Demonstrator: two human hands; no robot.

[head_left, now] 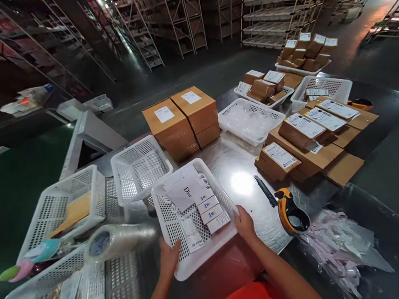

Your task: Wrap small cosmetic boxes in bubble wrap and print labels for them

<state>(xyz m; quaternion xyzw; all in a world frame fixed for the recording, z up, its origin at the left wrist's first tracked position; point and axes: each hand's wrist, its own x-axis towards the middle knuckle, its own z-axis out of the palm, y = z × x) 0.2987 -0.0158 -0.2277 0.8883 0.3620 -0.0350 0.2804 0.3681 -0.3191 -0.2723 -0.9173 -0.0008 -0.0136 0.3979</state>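
Red clothing [244, 297] lies nearest the camera, and just beyond it a white basket [207, 254] is held slantwise over the near edge of the metal counter [220, 159]; whether its base rests there or is lifted, I cannot tell. The left hand [170, 258] clasps the basket's left rim towards the near corner, thumb parted from the fingers. The right hand [245, 223] closes around the right rim, its fingers mostly hidden outside.

Inside lie a white Dior bag [185, 193], small white boxes [208, 206] in a row against the right side, and a barcoded packet [192, 234] near the left wall. To the right, a black cutter [265, 191] and an orange tape dispenser [288, 209] lie near the counter's right edge.

The basket looks like stiff plastic, probably light, with a smooth rim; opposite sides give the steadiest hold. Its loose contents would likely slide if tipped, and the bag's card could crease.
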